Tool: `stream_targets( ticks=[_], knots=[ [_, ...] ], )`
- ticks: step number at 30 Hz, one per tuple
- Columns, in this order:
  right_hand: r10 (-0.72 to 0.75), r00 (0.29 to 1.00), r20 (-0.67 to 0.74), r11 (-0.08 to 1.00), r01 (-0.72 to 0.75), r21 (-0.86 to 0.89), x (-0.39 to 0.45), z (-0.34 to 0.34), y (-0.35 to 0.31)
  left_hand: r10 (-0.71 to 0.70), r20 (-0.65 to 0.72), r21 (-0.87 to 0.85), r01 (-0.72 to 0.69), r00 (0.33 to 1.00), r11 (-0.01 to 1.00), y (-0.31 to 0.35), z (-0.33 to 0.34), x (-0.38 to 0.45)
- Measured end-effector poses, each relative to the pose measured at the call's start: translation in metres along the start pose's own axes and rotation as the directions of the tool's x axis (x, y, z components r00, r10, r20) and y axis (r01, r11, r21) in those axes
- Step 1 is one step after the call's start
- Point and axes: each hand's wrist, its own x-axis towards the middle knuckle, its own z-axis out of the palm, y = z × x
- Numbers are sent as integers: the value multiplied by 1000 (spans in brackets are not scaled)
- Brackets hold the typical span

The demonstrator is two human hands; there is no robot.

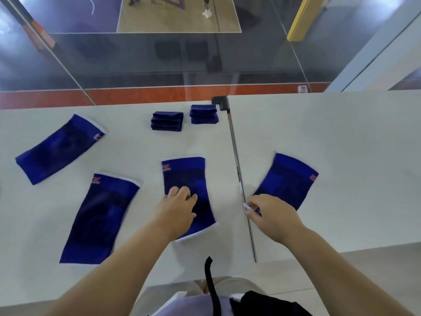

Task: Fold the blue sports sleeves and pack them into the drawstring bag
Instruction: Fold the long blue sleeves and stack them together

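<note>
Several blue sports sleeves lie flat on the white table [330, 137]. My left hand [178, 205] rests with its fingers spread on the middle sleeve [185, 176]. My right hand [270, 212] pinches the white near hem of the right sleeve [289, 181]. Two more sleeves lie unfolded at the left, the near one [100, 217] and the far one [58, 149]. Two folded stacks, the left stack [167, 121] and the right stack [204, 114], sit at the table's far edge. A black bag [262, 304] with a black strap [211, 283] lies in my lap.
A metal seam strip [237, 169] runs between the two tabletops, ending in a black bracket [221, 102]. A glass wall stands beyond the table's far edge, with a sports court below. The right tabletop is bare past the right sleeve.
</note>
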Motion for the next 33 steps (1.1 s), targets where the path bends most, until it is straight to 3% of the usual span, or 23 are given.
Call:
stream_targets(
  ticks=[3,10,18,25,30,33],
  knots=[
    [34,999,26,999,-34,20,-3,3,-4,0,-69,-37,-2,998,999,0,2,-4],
    [94,994,48,995,-95,26,-8,12,-12,84,-57,-68,-88,995,994,-7,7,-11],
    [244,969,-44,970,-243,32,-14,13,-9,137,-96,-163,-152,986,975,-13,-10,-9],
    [528,810,-254,848,-487,209,-19,9,19,130,-152,-219,-162,980,962,0,-27,-2],
    [670,722,-170,732,-607,308,-9,8,37,99,-158,-254,-137,982,958,17,-29,3],
    [686,719,-113,699,-608,376,-5,13,45,62,-175,-290,-112,983,950,28,-26,5]
  ],
)
